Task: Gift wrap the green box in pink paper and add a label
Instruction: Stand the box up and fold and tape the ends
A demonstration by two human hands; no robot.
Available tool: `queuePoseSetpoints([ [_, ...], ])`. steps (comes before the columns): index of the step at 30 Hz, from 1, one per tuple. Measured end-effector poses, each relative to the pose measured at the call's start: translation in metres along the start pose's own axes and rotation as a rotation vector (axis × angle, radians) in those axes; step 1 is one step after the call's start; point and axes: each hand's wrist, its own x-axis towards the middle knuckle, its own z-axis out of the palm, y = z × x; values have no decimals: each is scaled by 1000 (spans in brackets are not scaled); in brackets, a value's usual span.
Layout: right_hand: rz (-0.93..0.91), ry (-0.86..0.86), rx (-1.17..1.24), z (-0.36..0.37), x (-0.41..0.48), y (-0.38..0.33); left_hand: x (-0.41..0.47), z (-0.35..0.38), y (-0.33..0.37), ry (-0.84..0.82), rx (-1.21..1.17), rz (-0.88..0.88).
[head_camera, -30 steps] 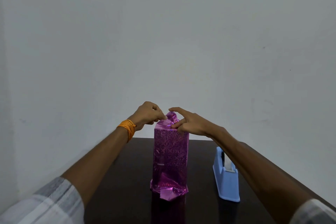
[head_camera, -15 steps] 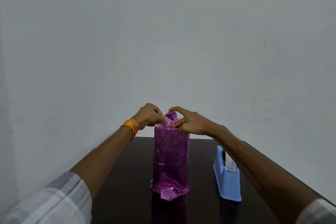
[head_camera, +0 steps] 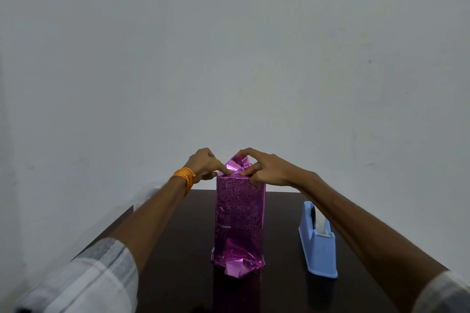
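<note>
The box stands upright on its end in the middle of the dark table, fully covered in shiny pink paper [head_camera: 239, 218]; no green shows. Its lower end is folded into crumpled flaps. At the top a loose flap of paper [head_camera: 239, 165] sticks up. My left hand [head_camera: 203, 164] pinches the paper at the top left edge. My right hand [head_camera: 264, 170] grips the top right, its forefinger arched over the raised flap. No label is in view.
A light blue tape dispenser [head_camera: 318, 241] with a roll of clear tape stands on the dark table [head_camera: 178, 249] to the right of the box, under my right forearm. A plain white wall rises right behind the table.
Both hands stay at the top of the box. My right forefinger has lifted over the flap, which now stands taller and more spread out.
</note>
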Motion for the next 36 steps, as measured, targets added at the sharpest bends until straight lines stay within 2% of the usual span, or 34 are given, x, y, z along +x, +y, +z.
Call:
queuePoseSetpoints([
  [2,0,-3,4,1,0,0,-1,-1,-5,-88,-125,-84],
  [7,-2,9,16,1,-2,0,-1,12,-17,50,-199,-20],
  [12,-5,14,21,2,-4,-1,-3,13,-19,-113,-218,-52],
  [17,-6,14,16,3,-5,-2,-2,20,-19,-89,-334,-91],
  [22,8,-18,160,2,-10,0,-8,18,-26,-39,-378,-59],
  [24,-30,59,158,10,-14,0,-9,16,-28,-29,-388,-55],
  [26,-93,224,136,23,-19,-3,-11,14,-28,-13,-362,-49],
  [29,-107,429,192,44,-20,-9,-11,10,-29,88,-186,-22],
  [32,-26,444,228,56,-11,-12,-18,8,-25,185,-18,44],
  [34,19,410,223,59,-8,-14,-23,12,-21,176,2,86],
  [36,37,401,154,60,-6,-16,-31,16,-15,97,-72,96],
])
